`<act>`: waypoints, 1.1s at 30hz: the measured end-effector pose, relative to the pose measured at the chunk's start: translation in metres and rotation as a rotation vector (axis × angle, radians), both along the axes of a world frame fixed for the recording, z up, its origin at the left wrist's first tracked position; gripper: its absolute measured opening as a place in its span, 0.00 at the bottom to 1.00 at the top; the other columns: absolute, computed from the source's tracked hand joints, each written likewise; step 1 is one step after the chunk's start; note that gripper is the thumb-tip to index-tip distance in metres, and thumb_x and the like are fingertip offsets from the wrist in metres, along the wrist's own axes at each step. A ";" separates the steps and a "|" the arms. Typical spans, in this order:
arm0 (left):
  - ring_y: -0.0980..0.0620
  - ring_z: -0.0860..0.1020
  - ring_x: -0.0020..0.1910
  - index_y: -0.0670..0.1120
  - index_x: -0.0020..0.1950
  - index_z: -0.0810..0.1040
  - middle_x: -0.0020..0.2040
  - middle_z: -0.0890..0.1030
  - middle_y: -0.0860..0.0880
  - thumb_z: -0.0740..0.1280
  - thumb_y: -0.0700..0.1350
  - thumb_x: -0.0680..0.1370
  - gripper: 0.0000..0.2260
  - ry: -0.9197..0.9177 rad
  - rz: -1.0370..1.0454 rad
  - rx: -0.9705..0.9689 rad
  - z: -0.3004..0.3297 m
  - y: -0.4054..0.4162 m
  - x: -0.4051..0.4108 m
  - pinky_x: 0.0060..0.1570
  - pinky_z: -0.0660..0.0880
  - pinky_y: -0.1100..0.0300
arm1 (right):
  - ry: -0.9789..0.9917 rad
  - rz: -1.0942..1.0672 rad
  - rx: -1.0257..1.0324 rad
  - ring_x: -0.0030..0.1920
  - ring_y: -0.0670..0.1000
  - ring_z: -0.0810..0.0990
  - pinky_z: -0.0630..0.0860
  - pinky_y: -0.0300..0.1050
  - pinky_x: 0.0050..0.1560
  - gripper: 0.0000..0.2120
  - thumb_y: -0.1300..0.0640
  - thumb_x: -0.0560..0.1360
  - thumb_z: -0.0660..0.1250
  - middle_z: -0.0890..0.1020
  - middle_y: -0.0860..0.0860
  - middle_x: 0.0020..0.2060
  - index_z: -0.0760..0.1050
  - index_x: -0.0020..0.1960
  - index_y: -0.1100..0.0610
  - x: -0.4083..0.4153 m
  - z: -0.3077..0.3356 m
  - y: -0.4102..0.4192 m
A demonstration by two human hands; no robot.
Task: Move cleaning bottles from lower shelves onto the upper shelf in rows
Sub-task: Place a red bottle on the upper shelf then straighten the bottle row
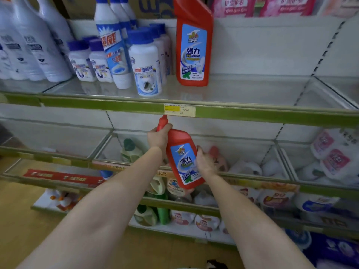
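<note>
Red plastic fills the middle of the view: a toilet-cleaner bottle [181, 156] with a blue label is held in the air by both hands, tilted so its angled neck points up and to the left, just below the green front edge of the upper shelf [252, 113]. The left hand [158, 137] has its grip wrapped round the neck below the cap. The right hand [206, 162] grasps the lower right side of the body, fingers curled against the label edge. Both bare forearms reach in from the bottom of the frame.

Behind and below the held bottle, the lower shelves [194, 206] carry green bottles [163, 210], white pouches and a pale green bottle [130, 152] in a glass-walled compartment; white and pink refill bags [330, 156] lie to the right.

A yellow price tag [179, 110] sits on the green edge, right above the held bottle's cap.

Further back, on the upper shelf, a second red bottle [192, 45] of the same kind stands upright, with bare shelf to its right. Just to its left stands a row of white jars with blue lids [144, 65], then tall white-and-blue cleaner bottles [112, 41], smaller white jars [81, 61] and, at the far left, large white jugs [29, 45]. Pink packets [281, 4] line the shelf above.
</note>
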State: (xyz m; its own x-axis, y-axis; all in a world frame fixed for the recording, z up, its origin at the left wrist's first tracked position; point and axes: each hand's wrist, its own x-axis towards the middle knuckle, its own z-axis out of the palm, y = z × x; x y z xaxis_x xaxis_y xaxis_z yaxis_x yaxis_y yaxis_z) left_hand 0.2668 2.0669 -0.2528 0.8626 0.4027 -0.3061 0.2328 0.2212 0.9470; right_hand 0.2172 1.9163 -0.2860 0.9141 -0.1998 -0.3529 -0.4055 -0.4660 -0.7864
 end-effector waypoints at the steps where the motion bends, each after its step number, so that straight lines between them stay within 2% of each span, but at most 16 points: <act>1: 0.41 0.84 0.45 0.50 0.43 0.78 0.45 0.85 0.44 0.76 0.52 0.69 0.11 0.001 -0.019 0.010 0.001 0.008 -0.006 0.52 0.82 0.42 | -0.009 -0.044 0.006 0.53 0.55 0.79 0.71 0.46 0.49 0.27 0.44 0.86 0.44 0.80 0.59 0.52 0.77 0.62 0.59 -0.010 0.001 0.009; 2: 0.41 0.84 0.46 0.50 0.43 0.78 0.45 0.85 0.44 0.76 0.52 0.69 0.11 -0.005 -0.029 0.016 0.003 0.016 -0.012 0.52 0.82 0.43 | -0.006 -0.089 0.034 0.59 0.57 0.79 0.72 0.48 0.56 0.29 0.43 0.86 0.45 0.80 0.59 0.55 0.78 0.63 0.61 -0.021 0.002 0.019; 4: 0.42 0.84 0.46 0.49 0.46 0.79 0.45 0.84 0.44 0.77 0.51 0.68 0.12 -0.031 -0.029 0.013 0.007 0.034 -0.024 0.53 0.82 0.44 | 0.020 -0.140 0.077 0.68 0.59 0.73 0.68 0.51 0.67 0.30 0.41 0.86 0.46 0.75 0.57 0.67 0.71 0.71 0.61 -0.040 0.007 0.039; 6: 0.43 0.84 0.46 0.46 0.55 0.78 0.48 0.84 0.44 0.78 0.52 0.66 0.22 -0.054 -0.043 -0.024 0.011 0.051 -0.037 0.52 0.82 0.45 | 0.016 -0.168 0.080 0.68 0.59 0.73 0.69 0.52 0.65 0.29 0.39 0.85 0.46 0.72 0.58 0.71 0.67 0.74 0.58 -0.052 0.008 0.056; 8: 0.44 0.84 0.46 0.44 0.62 0.75 0.50 0.83 0.44 0.79 0.54 0.63 0.31 -0.080 -0.072 -0.048 0.019 0.066 -0.051 0.50 0.83 0.45 | -0.038 -0.182 0.071 0.60 0.58 0.78 0.71 0.48 0.58 0.27 0.41 0.85 0.47 0.76 0.59 0.66 0.71 0.68 0.60 -0.065 0.009 0.072; 10: 0.45 0.85 0.45 0.44 0.63 0.75 0.51 0.84 0.44 0.79 0.56 0.60 0.35 -0.113 -0.110 -0.034 0.028 0.078 -0.062 0.48 0.83 0.47 | -0.130 -0.239 0.111 0.46 0.53 0.80 0.75 0.47 0.52 0.26 0.42 0.84 0.48 0.81 0.57 0.52 0.76 0.52 0.60 -0.077 0.012 0.086; 11: 0.46 0.85 0.45 0.44 0.62 0.75 0.51 0.84 0.44 0.79 0.56 0.61 0.35 -0.143 -0.124 -0.018 0.034 0.082 -0.067 0.45 0.83 0.50 | -0.165 -0.271 0.132 0.42 0.52 0.79 0.76 0.47 0.49 0.24 0.42 0.84 0.49 0.81 0.56 0.47 0.74 0.48 0.59 -0.083 0.014 0.093; 14: 0.48 0.84 0.42 0.41 0.60 0.77 0.50 0.84 0.43 0.79 0.52 0.67 0.27 -0.264 -0.178 0.055 0.059 0.092 -0.080 0.36 0.80 0.57 | -0.248 -0.338 0.155 0.39 0.52 0.79 0.76 0.45 0.42 0.22 0.46 0.84 0.51 0.81 0.56 0.43 0.74 0.46 0.60 -0.097 0.029 0.108; 16: 0.48 0.84 0.41 0.40 0.56 0.80 0.48 0.85 0.42 0.78 0.50 0.69 0.21 -0.356 -0.235 0.099 0.080 0.095 -0.085 0.37 0.82 0.56 | -0.308 -0.368 0.187 0.35 0.50 0.77 0.73 0.43 0.35 0.21 0.50 0.84 0.51 0.81 0.56 0.38 0.72 0.39 0.58 -0.105 0.047 0.116; 18: 0.47 0.84 0.41 0.43 0.50 0.82 0.45 0.85 0.43 0.78 0.49 0.70 0.14 -0.434 -0.288 0.157 0.105 0.094 -0.092 0.43 0.83 0.52 | -0.365 -0.396 0.182 0.37 0.54 0.79 0.75 0.48 0.40 0.22 0.50 0.84 0.51 0.83 0.58 0.42 0.73 0.38 0.59 -0.109 0.065 0.119; 19: 0.46 0.85 0.42 0.46 0.47 0.82 0.44 0.85 0.44 0.77 0.49 0.71 0.10 -0.470 -0.302 0.189 0.118 0.093 -0.095 0.45 0.83 0.50 | -0.394 -0.415 0.183 0.38 0.55 0.78 0.73 0.48 0.42 0.22 0.50 0.84 0.50 0.83 0.59 0.43 0.74 0.40 0.60 -0.110 0.074 0.119; 21: 0.43 0.85 0.45 0.51 0.41 0.80 0.44 0.85 0.43 0.77 0.50 0.71 0.08 -0.535 -0.310 0.255 0.143 0.089 -0.097 0.48 0.83 0.46 | -0.416 -0.440 0.165 0.35 0.51 0.73 0.66 0.46 0.40 0.22 0.51 0.85 0.49 0.79 0.57 0.39 0.75 0.42 0.61 -0.110 0.093 0.118; 23: 0.43 0.85 0.44 0.51 0.39 0.78 0.43 0.85 0.43 0.77 0.50 0.72 0.09 -0.584 -0.314 0.334 0.166 0.083 -0.095 0.47 0.83 0.45 | -0.445 -0.460 0.184 0.36 0.52 0.75 0.67 0.46 0.39 0.23 0.51 0.85 0.49 0.79 0.58 0.40 0.76 0.42 0.61 -0.104 0.108 0.117; 26: 0.47 0.85 0.40 0.49 0.38 0.80 0.39 0.85 0.45 0.76 0.53 0.71 0.10 -0.668 -0.317 0.450 0.198 0.073 -0.088 0.42 0.84 0.48 | -0.508 -0.515 0.272 0.45 0.60 0.81 0.78 0.52 0.48 0.24 0.49 0.83 0.49 0.83 0.58 0.42 0.74 0.37 0.57 -0.094 0.129 0.115; 29: 0.51 0.84 0.37 0.44 0.40 0.80 0.39 0.84 0.46 0.75 0.52 0.73 0.12 -0.730 -0.317 0.503 0.224 0.059 -0.082 0.38 0.82 0.54 | -0.550 -0.542 0.326 0.43 0.59 0.79 0.75 0.49 0.46 0.23 0.50 0.83 0.50 0.80 0.55 0.38 0.73 0.35 0.56 -0.083 0.150 0.107; 33: 0.44 0.85 0.39 0.40 0.41 0.81 0.38 0.84 0.43 0.74 0.56 0.71 0.18 -0.796 -0.305 0.519 0.250 0.046 -0.066 0.40 0.83 0.44 | -0.635 -0.561 0.397 0.38 0.57 0.78 0.77 0.54 0.45 0.22 0.51 0.82 0.52 0.79 0.53 0.33 0.71 0.32 0.55 -0.062 0.175 0.092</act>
